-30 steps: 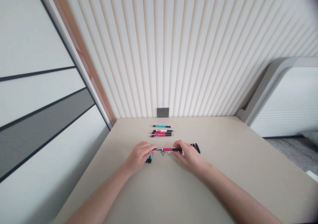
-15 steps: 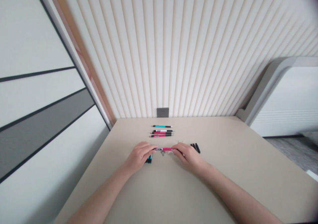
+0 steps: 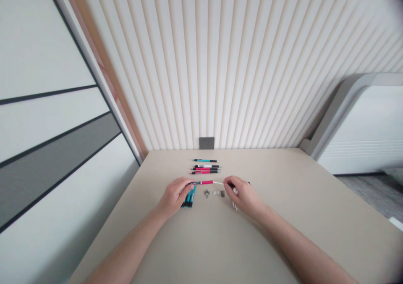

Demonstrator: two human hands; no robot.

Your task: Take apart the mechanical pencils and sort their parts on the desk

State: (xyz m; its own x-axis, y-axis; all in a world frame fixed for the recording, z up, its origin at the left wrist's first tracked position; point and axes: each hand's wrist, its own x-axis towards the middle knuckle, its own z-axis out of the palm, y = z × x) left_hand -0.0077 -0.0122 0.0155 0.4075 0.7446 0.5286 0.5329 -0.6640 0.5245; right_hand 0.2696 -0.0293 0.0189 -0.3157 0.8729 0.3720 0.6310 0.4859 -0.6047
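Note:
My left hand (image 3: 176,195) is closed around a pink and black pen barrel (image 3: 207,182), held level just above the table. At the barrel's right end, a thin white refill (image 3: 218,183) sticks out. The refill's other end is pinched in the fingertips of my right hand (image 3: 239,191). Under my left hand lie several blue and black pen barrels (image 3: 189,199), partly covered. Between my hands are small metallic parts (image 3: 206,193), white bits (image 3: 215,193) and a dark grey cluster (image 3: 223,193). Thin white sticks (image 3: 234,206) show beside my right hand, partly hidden by it.
Farther back, a blue pen (image 3: 206,160), a white and black pen (image 3: 207,166) and pink and black pens (image 3: 206,172) lie in a row on the beige table (image 3: 270,166). A ribbed wall with a dark socket (image 3: 207,143) stands behind. A white cabinet (image 3: 94,191) borders the left.
My right hand has drawn away rightward from the barrel, and the white refill now shows between them. My left hand has shifted slightly left and away from me, uncovering more blue barrels.

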